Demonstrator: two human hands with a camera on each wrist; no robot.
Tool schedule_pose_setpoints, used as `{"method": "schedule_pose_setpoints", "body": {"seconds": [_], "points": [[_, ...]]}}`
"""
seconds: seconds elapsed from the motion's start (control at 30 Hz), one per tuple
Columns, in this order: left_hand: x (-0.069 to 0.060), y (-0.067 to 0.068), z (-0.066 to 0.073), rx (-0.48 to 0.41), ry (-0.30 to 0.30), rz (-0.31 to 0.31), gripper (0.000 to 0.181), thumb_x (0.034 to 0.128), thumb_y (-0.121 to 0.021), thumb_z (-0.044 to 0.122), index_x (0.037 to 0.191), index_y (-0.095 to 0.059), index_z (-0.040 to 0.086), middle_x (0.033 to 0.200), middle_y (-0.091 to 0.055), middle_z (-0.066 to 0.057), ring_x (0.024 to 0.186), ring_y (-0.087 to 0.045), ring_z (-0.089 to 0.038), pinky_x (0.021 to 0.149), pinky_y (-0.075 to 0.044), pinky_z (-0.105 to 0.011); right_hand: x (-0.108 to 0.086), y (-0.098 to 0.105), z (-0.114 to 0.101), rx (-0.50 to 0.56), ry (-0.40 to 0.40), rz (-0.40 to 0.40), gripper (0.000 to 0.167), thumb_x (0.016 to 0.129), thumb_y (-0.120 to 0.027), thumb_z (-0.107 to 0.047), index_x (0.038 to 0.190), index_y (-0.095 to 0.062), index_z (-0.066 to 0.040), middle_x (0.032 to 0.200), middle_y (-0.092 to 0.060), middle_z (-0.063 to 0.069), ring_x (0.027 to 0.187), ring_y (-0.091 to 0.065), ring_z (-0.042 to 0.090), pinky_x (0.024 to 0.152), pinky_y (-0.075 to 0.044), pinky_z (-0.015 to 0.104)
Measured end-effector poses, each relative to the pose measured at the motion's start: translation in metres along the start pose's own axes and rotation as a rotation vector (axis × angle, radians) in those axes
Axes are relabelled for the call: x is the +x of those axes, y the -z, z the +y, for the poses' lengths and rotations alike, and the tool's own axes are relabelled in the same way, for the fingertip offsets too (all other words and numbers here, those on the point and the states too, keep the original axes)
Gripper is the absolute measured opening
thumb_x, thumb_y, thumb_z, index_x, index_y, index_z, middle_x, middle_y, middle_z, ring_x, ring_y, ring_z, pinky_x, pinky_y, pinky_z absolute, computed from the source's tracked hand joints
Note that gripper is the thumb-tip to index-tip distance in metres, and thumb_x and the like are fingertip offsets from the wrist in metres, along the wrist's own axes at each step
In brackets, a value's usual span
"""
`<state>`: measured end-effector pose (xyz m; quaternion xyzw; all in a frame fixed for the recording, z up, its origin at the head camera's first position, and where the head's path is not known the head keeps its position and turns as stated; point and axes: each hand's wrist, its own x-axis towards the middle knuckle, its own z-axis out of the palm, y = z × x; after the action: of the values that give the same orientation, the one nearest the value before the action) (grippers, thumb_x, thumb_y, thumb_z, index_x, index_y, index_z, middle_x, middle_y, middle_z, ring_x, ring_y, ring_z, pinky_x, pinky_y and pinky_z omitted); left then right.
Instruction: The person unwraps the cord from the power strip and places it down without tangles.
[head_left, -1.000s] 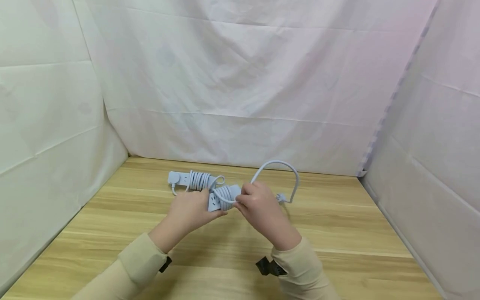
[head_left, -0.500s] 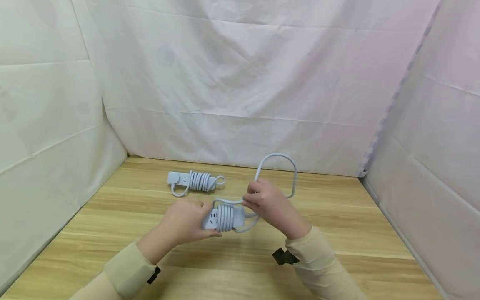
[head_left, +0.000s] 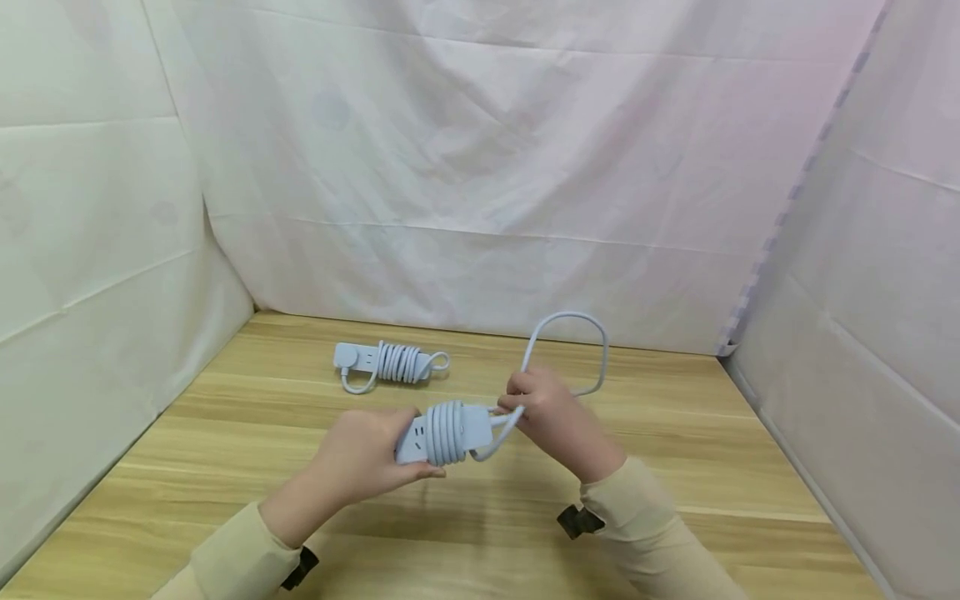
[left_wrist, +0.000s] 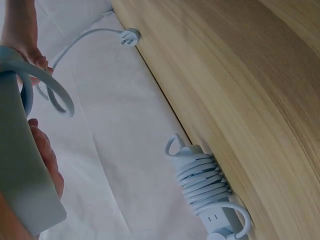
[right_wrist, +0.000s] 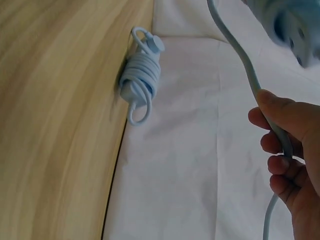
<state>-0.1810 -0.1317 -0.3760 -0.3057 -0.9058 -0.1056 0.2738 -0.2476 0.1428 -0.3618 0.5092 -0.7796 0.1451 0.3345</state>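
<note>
Power strip (head_left: 477,426): held over the table (head_left: 735,442), lower centre of the head view, its cord (head_left: 446,434) coiled around its body. Your left hand (head_left: 356,458) grips the socket end. Your right hand (head_left: 558,429) pinches the cord; above that hand the cord rises in a loop. The plug (left_wrist: 130,37) shows at upper left of the left wrist view. Second strip (head_left: 367,359): cord-wrapped, lying on the table, left of centre in the head view. White cloth (head_left: 480,167) hangs behind.
</note>
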Motion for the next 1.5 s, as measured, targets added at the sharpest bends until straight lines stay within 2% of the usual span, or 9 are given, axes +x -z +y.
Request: {"method": "schedule_pose_setpoints", "body": {"seconds": [0.17, 0.33, 0.47, 0.63, 0.9, 1.03, 1.17, 1.27, 1.5], "points": [[0.000, 0.001, -0.001, -0.097, 0.167, 0.005, 0.060, 0.0703, -0.072, 0.069, 0.091, -0.063, 0.013, 0.065, -0.053, 0.012, 0.050, -0.040, 0.001, 0.043, -0.033, -0.019, -0.001, -0.002, -0.013, -0.046, -0.039, 0.002, 0.012, 0.075, -0.085, -0.012, 0.078, -0.074, -0.008, 0.075, -0.053, -0.003, 0.068, -0.046, 0.016, 0.061, -0.041, 0.029], [0.000, 0.001, -0.006, -0.151, 0.325, -0.008, 0.054, 0.0703, -0.078, 0.059, 0.094, -0.063, 0.013, 0.063, -0.048, 0.012, 0.049, -0.039, -0.002, 0.043, -0.033, -0.023, 0.000, 0.002, -0.025, -0.060, -0.018, -0.031, 0.010, 0.076, -0.084, -0.013, 0.080, -0.075, -0.009, 0.075, -0.050, -0.004, 0.068, -0.043, 0.014, 0.061, -0.040, 0.026], [-0.001, 0.000, -0.013, -0.170, 0.419, -0.034, 0.050, 0.0716, -0.078, 0.057, 0.087, -0.058, 0.014, 0.060, -0.046, 0.009, 0.048, -0.040, -0.007, 0.043, -0.033, -0.028, -0.001, 0.006, -0.031, -0.055, 0.020, -0.055, 0.011, 0.076, -0.085, -0.013, 0.081, -0.076, -0.010, 0.077, -0.051, -0.004, 0.069, -0.042, 0.014, 0.063, -0.040, 0.025], [-0.001, -0.002, -0.021, -0.164, 0.513, -0.096, 0.053, 0.0745, -0.074, 0.060, 0.089, -0.057, 0.012, 0.062, -0.048, 0.005, 0.050, -0.043, -0.012, 0.044, -0.034, -0.031, -0.003, 0.011, -0.037, -0.067, 0.097, -0.016, 0.013, 0.073, -0.086, -0.014, 0.079, -0.075, -0.010, 0.077, -0.052, -0.004, 0.069, -0.043, 0.014, 0.063, -0.041, 0.023], [-0.001, -0.005, -0.032, -0.143, 0.552, -0.151, 0.063, 0.0773, -0.069, 0.064, 0.100, -0.061, 0.006, 0.066, -0.052, 0.002, 0.052, -0.047, -0.014, 0.044, -0.036, -0.030, -0.004, 0.026, -0.036, -0.050, 0.165, 0.036, 0.012, 0.073, -0.085, -0.013, 0.077, -0.074, -0.010, 0.077, -0.053, -0.003, 0.067, -0.043, 0.014, 0.062, -0.041, 0.022], [-0.002, -0.004, -0.036, -0.134, 0.561, -0.177, 0.070, 0.0756, -0.067, 0.069, 0.104, -0.060, 0.006, 0.067, -0.053, 0.001, 0.054, -0.047, -0.014, 0.045, -0.036, -0.031, -0.005, 0.034, -0.029, 0.007, 0.159, 0.058, 0.009, 0.083, -0.077, -0.014, 0.077, -0.073, -0.009, 0.078, -0.054, -0.002, 0.068, -0.046, 0.015, 0.061, -0.043, 0.023], [-0.004, -0.004, -0.040, -0.111, 0.537, -0.197, 0.073, 0.0699, -0.067, 0.074, 0.102, -0.060, 0.009, 0.064, -0.050, 0.003, 0.053, -0.045, -0.013, 0.044, -0.034, -0.030, -0.005, 0.044, -0.022, 0.079, 0.139, 0.073, 0.019, 0.094, -0.067, -0.018, 0.080, -0.074, -0.007, 0.078, -0.055, -0.002, 0.068, -0.048, 0.015, 0.061, -0.044, 0.025], [-0.006, -0.005, -0.042, -0.080, 0.521, -0.208, 0.074, 0.0672, -0.067, 0.077, 0.102, -0.060, 0.011, 0.061, -0.047, 0.004, 0.050, -0.043, -0.013, 0.043, -0.033, -0.030, -0.003, 0.054, -0.017, 0.109, 0.122, 0.108, 0.025, 0.097, -0.062, -0.020, 0.082, -0.075, -0.005, 0.077, -0.057, -0.002, 0.068, -0.048, 0.015, 0.060, -0.044, 0.027], [-0.010, -0.005, -0.044, -0.016, 0.514, -0.249, 0.074, 0.0704, -0.058, 0.082, 0.100, -0.061, 0.014, 0.058, -0.044, 0.005, 0.050, -0.041, -0.014, 0.044, -0.030, -0.032, 0.003, 0.069, -0.010, 0.087, 0.114, 0.159, 0.034, 0.100, -0.056, -0.025, 0.084, -0.076, -0.004, 0.078, -0.058, -0.001, 0.068, -0.048, 0.016, 0.060, -0.044, 0.030]]}}
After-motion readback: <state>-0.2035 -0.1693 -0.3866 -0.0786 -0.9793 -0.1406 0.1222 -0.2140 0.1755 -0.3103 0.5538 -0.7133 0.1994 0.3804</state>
